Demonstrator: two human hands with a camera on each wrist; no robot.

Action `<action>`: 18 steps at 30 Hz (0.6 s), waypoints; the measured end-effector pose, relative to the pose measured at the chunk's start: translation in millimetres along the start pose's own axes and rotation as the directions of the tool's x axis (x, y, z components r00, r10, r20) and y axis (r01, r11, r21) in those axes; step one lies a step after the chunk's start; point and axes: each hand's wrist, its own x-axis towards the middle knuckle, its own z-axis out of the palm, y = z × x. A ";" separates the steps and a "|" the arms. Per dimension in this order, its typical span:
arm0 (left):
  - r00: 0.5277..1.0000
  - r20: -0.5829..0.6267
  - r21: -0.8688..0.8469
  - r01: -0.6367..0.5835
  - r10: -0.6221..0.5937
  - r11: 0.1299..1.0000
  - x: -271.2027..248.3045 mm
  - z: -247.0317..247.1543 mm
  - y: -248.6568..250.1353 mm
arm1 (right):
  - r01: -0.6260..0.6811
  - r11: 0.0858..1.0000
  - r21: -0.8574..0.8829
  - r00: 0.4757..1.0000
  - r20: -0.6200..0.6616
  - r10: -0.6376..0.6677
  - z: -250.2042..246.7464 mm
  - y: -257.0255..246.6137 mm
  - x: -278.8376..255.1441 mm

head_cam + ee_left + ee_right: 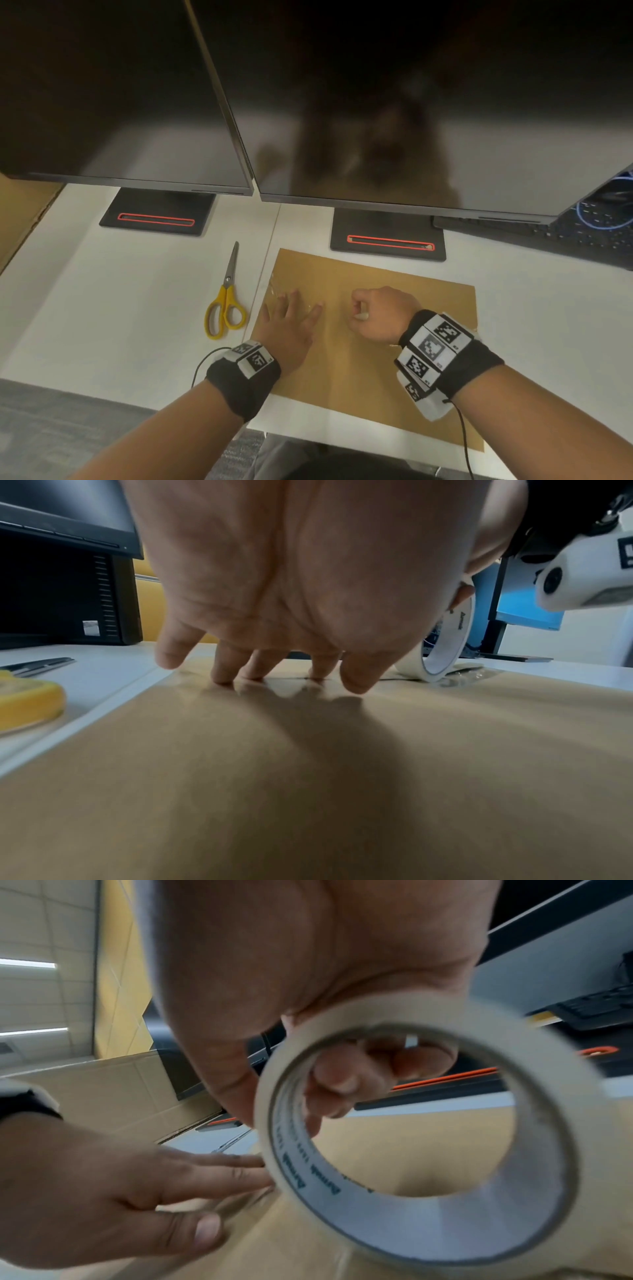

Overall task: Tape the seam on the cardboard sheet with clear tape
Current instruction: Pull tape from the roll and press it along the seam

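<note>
Taping is approx. half done: left hand (287,329) flat, fingers straight, presses laid tape at frame centre on cardboard sheet (370,377), lower middle of bench (120,308); right hand (380,315) grips tape roll (424,1131); rest of seam & cutting remain

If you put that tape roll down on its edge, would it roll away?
Probably. The tape roll is a round hollow ring, so on edge it would likely roll across the flat cardboard sheet. It looks light, since the right hand holds it easily.

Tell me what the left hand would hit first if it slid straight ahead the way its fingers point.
Past the cardboard sheet's far edge, probably the right monitor's base; the left hand points up-right, though depth is unclear.
</note>
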 end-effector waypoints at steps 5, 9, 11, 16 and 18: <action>1.000 0.010 -0.004 -0.005 0.005 1.000 2.2 7.5 -0.4 | -0.020 1.000 -0.011 1.000 -0.011 0.020 -5.3 7.9 -8.5; 0.999 0.034 -0.020 -0.031 0.032 0.999 0.3 4.5 -1.6 | -0.023 1.000 -0.021 1.000 -0.012 0.022 3.6 4.1 -8.3; 0.999 0.031 -0.017 -0.034 0.034 0.999 0.0 3.3 -1.8 | -0.037 0.999 -0.024 0.999 0.005 0.037 6.6 2.4 -7.2; 0.999 0.039 0.005 -0.023 0.023 1.000 0.7 4.5 -1.0 | -0.094 0.990 -0.109 0.995 0.014 0.097 7.8 4.3 -4.8; 0.999 0.035 0.007 -0.026 0.026 1.000 0.7 6.4 -0.2 | -0.119 0.984 -0.133 0.992 0.021 0.123 9.3 4.9 -4.1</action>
